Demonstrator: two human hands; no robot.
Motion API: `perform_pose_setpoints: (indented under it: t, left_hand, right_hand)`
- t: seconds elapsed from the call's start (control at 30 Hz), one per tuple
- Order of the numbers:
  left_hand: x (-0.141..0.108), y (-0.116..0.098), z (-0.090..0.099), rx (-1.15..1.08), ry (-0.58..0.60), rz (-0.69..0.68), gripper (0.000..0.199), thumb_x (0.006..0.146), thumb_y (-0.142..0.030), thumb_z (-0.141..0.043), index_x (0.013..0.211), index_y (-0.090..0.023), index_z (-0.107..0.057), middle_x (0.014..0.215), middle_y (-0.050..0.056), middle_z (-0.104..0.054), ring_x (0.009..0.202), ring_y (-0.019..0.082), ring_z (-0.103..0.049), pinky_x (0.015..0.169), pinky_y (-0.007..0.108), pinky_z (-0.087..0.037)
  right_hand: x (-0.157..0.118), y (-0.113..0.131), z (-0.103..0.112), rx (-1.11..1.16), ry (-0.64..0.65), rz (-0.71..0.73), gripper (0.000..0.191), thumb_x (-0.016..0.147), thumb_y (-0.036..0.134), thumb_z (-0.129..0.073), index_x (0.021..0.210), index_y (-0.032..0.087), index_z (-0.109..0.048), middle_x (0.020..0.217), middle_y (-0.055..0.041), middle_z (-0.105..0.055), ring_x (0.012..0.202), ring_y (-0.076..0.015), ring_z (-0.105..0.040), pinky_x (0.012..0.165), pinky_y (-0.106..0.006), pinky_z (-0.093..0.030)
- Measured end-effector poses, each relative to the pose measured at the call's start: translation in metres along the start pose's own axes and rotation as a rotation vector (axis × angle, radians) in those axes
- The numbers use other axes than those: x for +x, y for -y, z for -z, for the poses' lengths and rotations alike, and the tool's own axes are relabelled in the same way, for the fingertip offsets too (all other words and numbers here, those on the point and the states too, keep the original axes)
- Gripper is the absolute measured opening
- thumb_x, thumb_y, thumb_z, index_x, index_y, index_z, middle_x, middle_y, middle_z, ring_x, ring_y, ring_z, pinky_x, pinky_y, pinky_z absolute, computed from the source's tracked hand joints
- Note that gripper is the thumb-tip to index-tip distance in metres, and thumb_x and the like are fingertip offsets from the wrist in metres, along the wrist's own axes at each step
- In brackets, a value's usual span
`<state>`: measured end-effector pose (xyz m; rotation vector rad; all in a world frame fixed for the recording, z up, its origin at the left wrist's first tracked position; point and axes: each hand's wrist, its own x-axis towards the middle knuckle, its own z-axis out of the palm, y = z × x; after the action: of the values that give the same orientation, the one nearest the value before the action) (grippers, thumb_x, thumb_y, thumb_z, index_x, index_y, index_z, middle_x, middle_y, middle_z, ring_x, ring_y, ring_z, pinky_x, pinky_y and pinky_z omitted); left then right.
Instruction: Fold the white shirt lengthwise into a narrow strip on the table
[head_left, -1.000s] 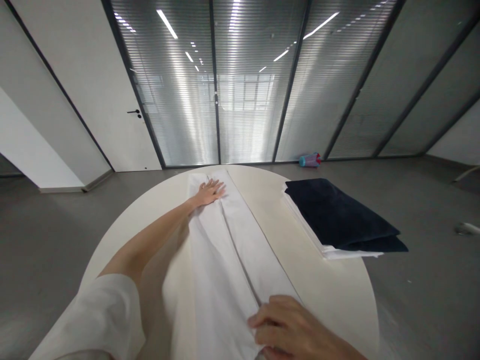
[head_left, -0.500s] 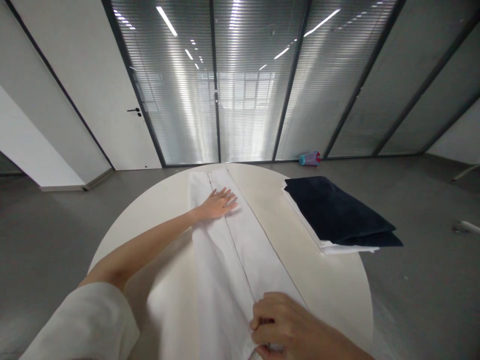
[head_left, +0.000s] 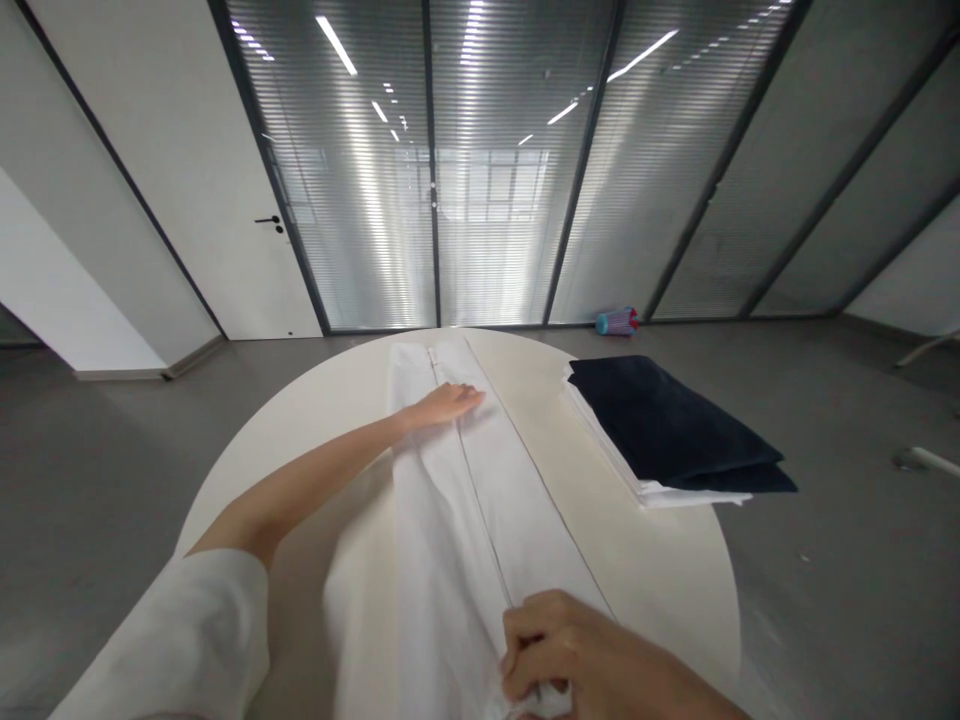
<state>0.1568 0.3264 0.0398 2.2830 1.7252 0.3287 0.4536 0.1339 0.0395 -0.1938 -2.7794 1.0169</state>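
Right hand (head_left: pixel 574 655) down at the near edge, fingers curled tight, pinching the near end of the white cloth (head_left: pixel 465 520). The cloth runs long and narrow across the round table (head_left: pixel 675 560), folded with a seam down its middle. Further out, left hand (head_left: pixel 444 404) lies flat and spread on the far part of the cloth. Off to the right, a dark folded cloth (head_left: pixel 667 425) sits on a white stack. Beyond, a glass wall (head_left: pixel 487 170).

No text, label, brand, number or sign can be read anywhere in the head view.
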Motion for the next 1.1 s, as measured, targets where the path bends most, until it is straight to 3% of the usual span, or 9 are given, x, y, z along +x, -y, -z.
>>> perform_pose_setpoints:
  t: [0.1,0.23,0.43,0.5,0.57,0.7,0.8,0.93,1.1]
  left_hand:
    - [0.015,0.002,0.000,0.046,-0.079,0.082,0.068,0.102,-0.059,-0.016,0.144,-0.018,-0.050,0.157,0.011,-0.040,0.147,0.028,-0.033,0.120,0.045,-0.025]
    - [0.027,0.008,-0.010,0.143,-0.031,0.064,0.072,0.097,-0.067,-0.032,0.153,-0.023,-0.038,0.163,0.012,-0.027,0.152,0.030,-0.020,0.123,0.054,-0.010]
    - [0.017,-0.008,-0.013,0.198,-0.068,0.041,0.063,0.102,-0.057,-0.025,0.150,-0.020,-0.043,0.160,0.013,-0.034,0.150,0.030,-0.026,0.122,0.053,-0.016]
    - [-0.001,-0.029,-0.013,0.186,-0.105,-0.016,0.058,0.105,-0.050,-0.021,0.145,-0.019,-0.048,0.158,0.012,-0.039,0.149,0.031,-0.028,0.121,0.055,-0.018]
    - [-0.031,-0.055,-0.011,0.172,-0.097,-0.148,0.055,0.105,-0.050,-0.023,0.143,-0.021,-0.050,0.157,0.010,-0.041,0.149,0.031,-0.028,0.122,0.056,-0.018]
    - [-0.111,-0.101,0.000,0.183,0.014,-0.437,0.051,0.104,-0.050,-0.035,0.140,-0.021,-0.054,0.158,0.011,-0.039,0.149,0.029,-0.029,0.124,0.050,-0.016]
    - [-0.165,-0.113,0.007,0.142,0.055,-0.536,0.065,0.099,-0.059,-0.041,0.152,-0.020,-0.041,0.161,0.014,-0.031,0.151,0.031,-0.023,0.124,0.053,-0.013]
    - [-0.210,-0.107,-0.003,0.093,0.120,-0.600,0.081,0.091,-0.069,-0.049,0.158,-0.028,-0.028,0.164,0.011,-0.022,0.151,0.037,-0.018,0.123,0.059,-0.008]
    - [-0.231,-0.105,-0.023,0.076,0.104,-0.646,0.086,0.088,-0.069,-0.053,0.159,-0.027,-0.027,0.165,0.010,-0.019,0.152,0.036,-0.015,0.124,0.058,-0.005]
  right_hand:
    - [-0.001,0.005,0.008,0.064,-0.104,-0.011,0.012,0.085,0.028,-0.068,0.093,0.020,-0.074,0.096,-0.0031,-0.070,0.079,-0.0119,-0.064,0.078,-0.023,-0.049]
    - [0.000,0.004,0.018,-0.081,-0.252,-0.063,0.022,0.093,0.027,-0.061,0.111,0.022,-0.072,0.123,-0.0092,-0.067,0.112,-0.0202,-0.060,0.099,-0.036,-0.046]
    - [-0.001,-0.004,0.019,-0.233,-0.108,-0.190,0.060,0.094,0.053,-0.060,0.148,0.030,-0.048,0.155,-0.0083,-0.044,0.142,-0.0292,-0.035,0.114,-0.049,-0.034]
    - [-0.001,-0.004,0.018,-0.249,-0.081,-0.172,0.061,0.094,0.055,-0.058,0.148,0.029,-0.048,0.155,-0.0082,-0.044,0.142,-0.0295,-0.036,0.113,-0.048,-0.035]
    - [-0.001,-0.004,0.019,-0.250,-0.153,-0.141,0.045,0.096,0.048,-0.058,0.136,0.026,-0.060,0.144,-0.0091,-0.056,0.133,-0.0275,-0.047,0.109,-0.045,-0.040]
    - [-0.001,-0.007,0.023,-0.203,-0.514,-0.045,0.020,0.102,0.025,-0.049,0.100,0.020,-0.068,0.097,-0.0066,-0.071,0.093,-0.0196,-0.063,0.087,-0.038,-0.048]
    - [-0.003,-0.010,0.026,-0.169,-0.692,-0.015,0.022,0.102,0.019,-0.044,0.100,0.021,-0.066,0.090,-0.0055,-0.069,0.088,-0.0189,-0.063,0.081,-0.036,-0.049]
    - [-0.006,-0.015,0.025,-0.236,-0.614,-0.157,0.030,0.104,0.027,-0.042,0.124,0.025,-0.064,0.126,-0.0091,-0.066,0.121,-0.0219,-0.058,0.102,-0.043,-0.046]
    - [-0.008,-0.029,0.015,-0.425,-0.325,-0.387,0.057,0.103,0.050,-0.039,0.155,0.026,-0.037,0.162,-0.0106,-0.032,0.150,-0.0264,-0.026,0.118,-0.052,-0.030]
